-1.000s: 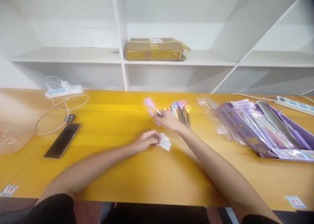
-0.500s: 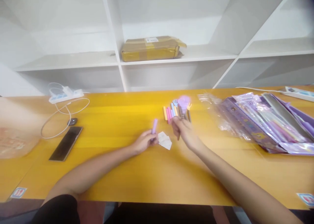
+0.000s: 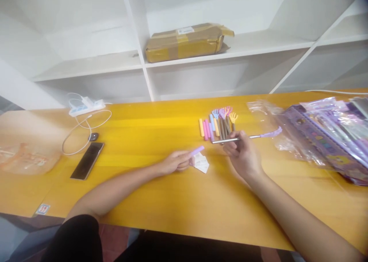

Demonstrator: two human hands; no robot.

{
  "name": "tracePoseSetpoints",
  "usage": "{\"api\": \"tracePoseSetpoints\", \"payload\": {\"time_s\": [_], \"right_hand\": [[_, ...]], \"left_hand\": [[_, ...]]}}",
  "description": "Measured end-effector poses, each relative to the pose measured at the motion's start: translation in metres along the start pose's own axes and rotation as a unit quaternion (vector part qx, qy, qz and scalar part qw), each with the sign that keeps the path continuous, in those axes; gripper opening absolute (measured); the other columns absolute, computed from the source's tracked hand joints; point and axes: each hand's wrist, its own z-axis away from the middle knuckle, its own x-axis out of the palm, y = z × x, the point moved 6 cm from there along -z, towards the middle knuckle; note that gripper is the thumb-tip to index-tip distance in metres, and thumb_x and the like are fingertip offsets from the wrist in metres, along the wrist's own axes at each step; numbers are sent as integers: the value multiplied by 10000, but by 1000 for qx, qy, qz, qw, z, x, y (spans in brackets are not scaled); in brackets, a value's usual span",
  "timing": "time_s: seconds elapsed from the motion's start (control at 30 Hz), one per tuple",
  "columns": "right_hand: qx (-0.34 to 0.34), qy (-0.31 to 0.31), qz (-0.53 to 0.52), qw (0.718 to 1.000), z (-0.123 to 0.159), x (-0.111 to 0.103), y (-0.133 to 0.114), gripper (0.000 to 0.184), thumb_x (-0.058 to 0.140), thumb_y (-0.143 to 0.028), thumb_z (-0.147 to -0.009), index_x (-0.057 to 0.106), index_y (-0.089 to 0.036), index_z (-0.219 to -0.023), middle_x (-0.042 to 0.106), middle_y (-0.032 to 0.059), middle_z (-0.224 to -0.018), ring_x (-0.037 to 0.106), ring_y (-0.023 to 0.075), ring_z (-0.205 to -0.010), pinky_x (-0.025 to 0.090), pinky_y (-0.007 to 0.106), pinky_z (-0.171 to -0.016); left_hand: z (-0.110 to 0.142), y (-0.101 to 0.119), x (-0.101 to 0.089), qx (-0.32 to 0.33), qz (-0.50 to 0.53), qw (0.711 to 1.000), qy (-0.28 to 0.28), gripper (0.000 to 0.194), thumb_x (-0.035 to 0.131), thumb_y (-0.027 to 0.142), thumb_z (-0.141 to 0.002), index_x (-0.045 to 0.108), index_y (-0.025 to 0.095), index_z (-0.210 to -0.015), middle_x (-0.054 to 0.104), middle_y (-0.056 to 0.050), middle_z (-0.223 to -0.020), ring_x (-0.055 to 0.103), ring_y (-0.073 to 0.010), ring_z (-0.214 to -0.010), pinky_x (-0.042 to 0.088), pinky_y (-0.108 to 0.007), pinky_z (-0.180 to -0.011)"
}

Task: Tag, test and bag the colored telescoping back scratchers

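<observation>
My left hand (image 3: 178, 161) is closed around a short purple tube (image 3: 197, 150), which points up and to the right. A few small white paper slips (image 3: 202, 164) lie on the table by its fingertips. My right hand (image 3: 243, 154) grips a back scratcher (image 3: 253, 137) by its thin metal rod, held nearly level. The rod's bare end points left at the purple tube, a short gap apart; the purple claw end (image 3: 271, 133) points right. Just beyond are more back scratchers (image 3: 223, 118) with coloured claws, beside a row of pink, yellow, blue and purple tubes (image 3: 206, 129).
To the right lie clear plastic wrapping (image 3: 267, 112) and a purple package (image 3: 319, 135) of wrapped items. On the left are a phone (image 3: 87, 161), a dark mouse-like object (image 3: 93, 136), a cabled power strip (image 3: 87, 107) and a plastic bag (image 3: 25, 158). A cardboard box (image 3: 186, 43) sits on the shelf.
My right hand has lifted a purple back scratcher off the group and turned it level, moving right and towards me. The purple tube in my left hand has tipped from upright to slanting right.
</observation>
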Motion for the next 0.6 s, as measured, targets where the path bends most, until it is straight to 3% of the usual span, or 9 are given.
{"api": "tracePoseSetpoints", "payload": {"time_s": [0.6], "right_hand": [[25,-45,3,999,11,15,8,401,711,-590,-950,665,-218,-810,333,-53,-558,254,81,-492,223,251,-491]], "left_hand": [[0,5,-2,-8,-31,999,15,513,656,653,-964,636,141,-949,258,119,-543,198,-68,-472,170,-264,-516]]}}
